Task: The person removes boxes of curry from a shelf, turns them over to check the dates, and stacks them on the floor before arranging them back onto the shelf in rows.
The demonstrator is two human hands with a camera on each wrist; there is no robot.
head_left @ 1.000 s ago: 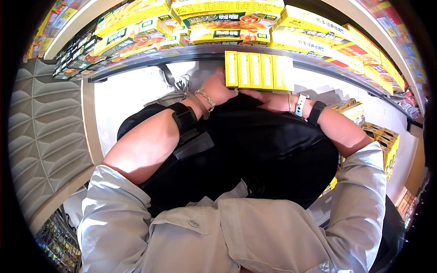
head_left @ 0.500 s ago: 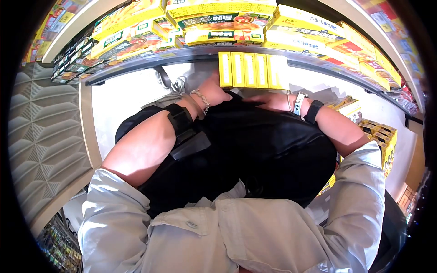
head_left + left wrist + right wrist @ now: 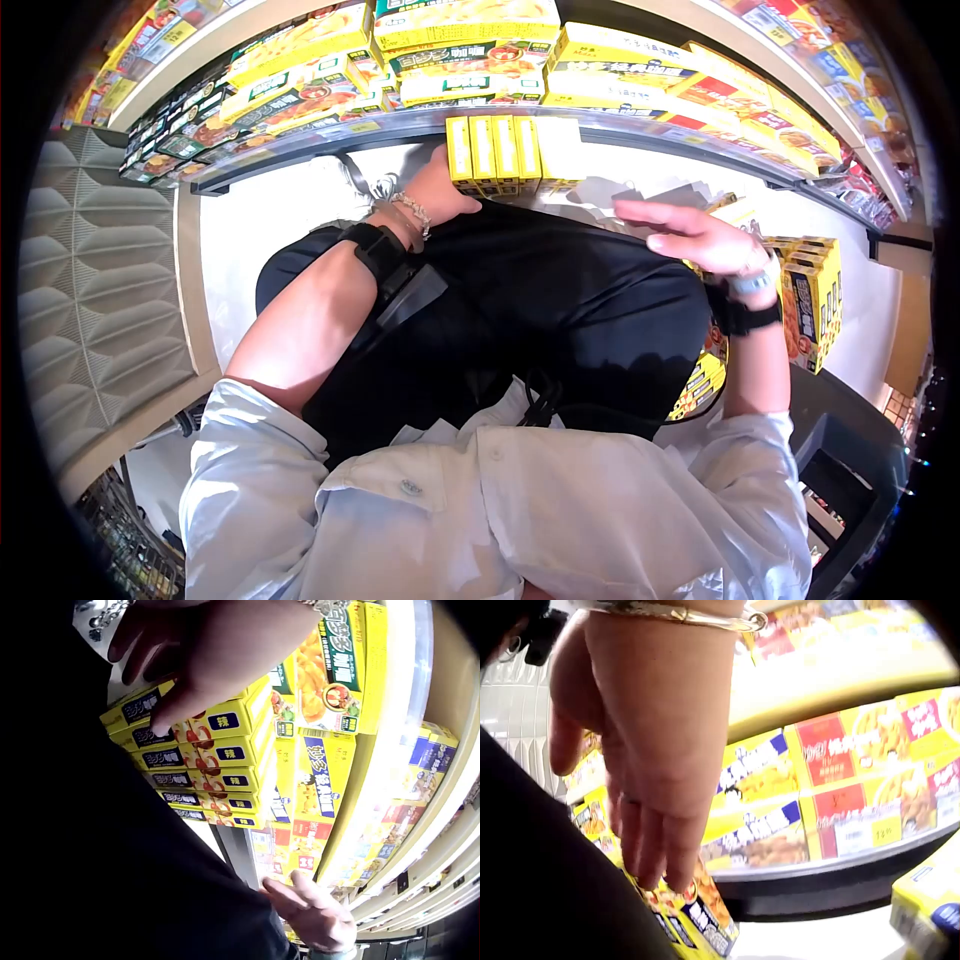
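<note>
A row of yellow curry boxes (image 3: 497, 150) stands on edge on the white surface below the shelf lip, with dark labels and "辣" marks toward the left wrist camera. At the left end of this row, my left hand (image 3: 432, 188) holds it. The left thumb (image 3: 169, 712) lies over the edges of the end boxes, while the other fingers bend beside that end. To the right, my right hand (image 3: 690, 238) hangs in the air near the right knee, fingers extended and holding nothing. Stacked curry boxes (image 3: 701, 919) show beyond its fingertips in the right wrist view.
Shelves of curry boxes (image 3: 470, 55) run across the front, with price tags (image 3: 866, 834) along the edge. More boxes (image 3: 815, 300) are stacked at the right. A grey padded panel (image 3: 120, 270) stands at the left, and a dark stool-like object (image 3: 850, 440) at lower right.
My right hand has left the front of the box row and moved right, toward me. The left hand stays at the row's left end. The head view has shifted rightward.
</note>
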